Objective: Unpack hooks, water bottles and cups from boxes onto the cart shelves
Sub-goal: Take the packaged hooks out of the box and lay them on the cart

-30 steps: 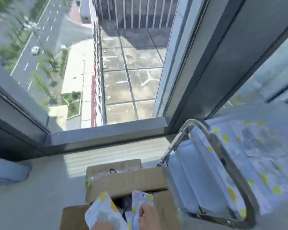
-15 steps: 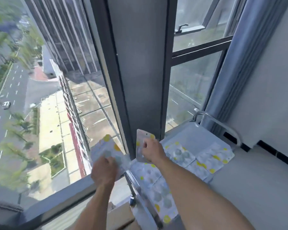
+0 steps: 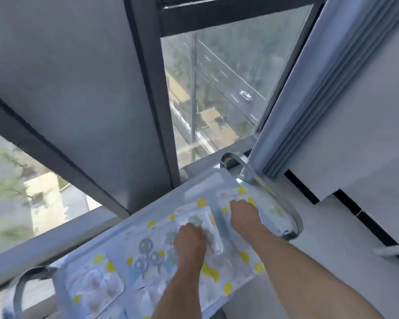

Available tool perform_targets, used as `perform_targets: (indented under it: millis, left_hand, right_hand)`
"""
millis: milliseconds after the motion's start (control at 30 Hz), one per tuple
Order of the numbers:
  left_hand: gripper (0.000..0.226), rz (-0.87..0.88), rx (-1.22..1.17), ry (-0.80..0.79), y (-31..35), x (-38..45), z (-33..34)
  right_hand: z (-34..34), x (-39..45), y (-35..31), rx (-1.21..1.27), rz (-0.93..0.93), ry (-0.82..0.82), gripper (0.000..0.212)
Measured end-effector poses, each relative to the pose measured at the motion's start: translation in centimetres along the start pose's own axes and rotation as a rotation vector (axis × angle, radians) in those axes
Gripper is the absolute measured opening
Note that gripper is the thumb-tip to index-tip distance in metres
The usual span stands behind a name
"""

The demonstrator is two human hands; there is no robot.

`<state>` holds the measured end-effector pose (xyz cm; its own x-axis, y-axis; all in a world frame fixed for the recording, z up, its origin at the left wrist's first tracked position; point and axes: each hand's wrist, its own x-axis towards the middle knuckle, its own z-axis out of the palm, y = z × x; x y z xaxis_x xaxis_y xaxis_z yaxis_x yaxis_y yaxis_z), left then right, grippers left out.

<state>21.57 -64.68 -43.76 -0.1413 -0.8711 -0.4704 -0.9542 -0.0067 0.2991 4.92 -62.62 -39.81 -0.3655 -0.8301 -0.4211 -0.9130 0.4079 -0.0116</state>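
Head view: half a second ago you held both hook packs up in the air in front of the window pillar; now both are down on the cart's top shelf. Your left hand rests on the left pack, and your right hand on the right pack, just beside it. That reads as the put-down of this pair nearly done, with release the only thing left.

The left hand's fingers curl down onto the left pack's near end; blur hides whether they pinch it or only press. The right hand's fingers curl over the near edge of the right pack, and again you cannot tell a pinch from a press.

Both packs lie flat, face up. The left pack's long axis runs from your hand away toward the window, tilted a little left, its yellow-dotted header at the far end. The right pack seems to lie the same way, though your hand covers much of it.

Other packs already cover the near part of the shelf, so the two new ones fill the far end, near the chrome handle. The curtain hangs just behind it.
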Motion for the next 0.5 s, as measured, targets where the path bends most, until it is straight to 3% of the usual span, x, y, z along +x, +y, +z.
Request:
perform_targets:
  millis: [167,300,400,500]
  left_hand:
    - [0.033,-0.130,0.045,-0.044,3.9,4.8,2.8]
    - [0.036,-0.169,0.094,-0.070,3.9,6.2,2.8]
    - [0.043,-0.165,0.099,-0.082,3.1,6.1,1.6]
    - [0.035,-0.172,0.068,-0.031,1.5,5.9,-2.0]
  right_hand:
    - [3.2,4.2,1.3,-0.008,-0.047,-0.102,0.030]
    - [3.5,5.1,0.4,-0.008,0.023,0.023,0.024]
    - [2.8,5.6,-0.5,0.100,0.111,-0.070,0.026]
    - [0.3,5.9,-2.8,0.192,0.120,-0.013,0.020]
